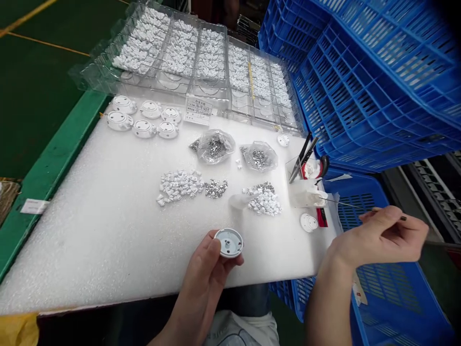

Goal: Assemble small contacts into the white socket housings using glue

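Observation:
My left hand [204, 265] grips a small round white plastic cap [234, 236] by its edge, its hollow side facing up with a centre post showing. Out to the right, my right hand [383, 238] pinches a thin metal rod [347, 204]. The rod's far end reaches the mouth of a small whitish container [301, 194] at the table's right side. A round white piece with markings [309, 222] lies below that container. Beyond my left hand are piles of small white parts [180, 186] and small metal parts [216, 189].
Clear trays [212, 89] of white parts line the back, behind a handwritten card [198, 110]. Several white assembled pieces [120, 120] sit at the back left. Bags of metal parts [216, 146] stand mid-table. Blue crates [345, 91] rise at the right, near a tool holder [293, 168].

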The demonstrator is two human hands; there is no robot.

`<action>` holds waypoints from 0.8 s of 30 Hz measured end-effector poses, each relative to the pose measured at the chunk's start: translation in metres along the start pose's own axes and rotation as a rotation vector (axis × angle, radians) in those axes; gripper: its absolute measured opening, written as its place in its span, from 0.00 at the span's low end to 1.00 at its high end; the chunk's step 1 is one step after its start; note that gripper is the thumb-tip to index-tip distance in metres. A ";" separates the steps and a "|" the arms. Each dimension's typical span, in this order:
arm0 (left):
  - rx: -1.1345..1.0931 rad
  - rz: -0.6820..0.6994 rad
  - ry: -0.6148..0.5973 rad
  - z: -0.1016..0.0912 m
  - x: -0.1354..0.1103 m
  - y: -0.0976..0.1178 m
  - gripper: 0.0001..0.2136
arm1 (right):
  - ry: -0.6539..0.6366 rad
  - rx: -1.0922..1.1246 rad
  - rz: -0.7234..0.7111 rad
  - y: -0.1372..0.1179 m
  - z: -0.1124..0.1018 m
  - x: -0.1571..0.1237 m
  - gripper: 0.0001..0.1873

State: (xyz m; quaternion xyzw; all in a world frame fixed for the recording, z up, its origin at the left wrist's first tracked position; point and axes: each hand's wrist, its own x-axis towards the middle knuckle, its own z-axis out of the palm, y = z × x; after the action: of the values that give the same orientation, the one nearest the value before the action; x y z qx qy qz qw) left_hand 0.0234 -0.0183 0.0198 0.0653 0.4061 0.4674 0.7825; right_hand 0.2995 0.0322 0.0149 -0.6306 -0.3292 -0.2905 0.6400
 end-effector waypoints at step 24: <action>0.384 0.170 -0.221 -0.010 -0.009 0.017 0.10 | -1.202 0.172 -0.212 -0.100 0.011 -0.071 0.08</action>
State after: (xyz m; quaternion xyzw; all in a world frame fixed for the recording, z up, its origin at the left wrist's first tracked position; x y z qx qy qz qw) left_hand 0.0030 -0.0191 0.0262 0.2979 0.3925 0.4358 0.7532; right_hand 0.1769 0.0365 0.0202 -0.5938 -0.7155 0.0816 0.3588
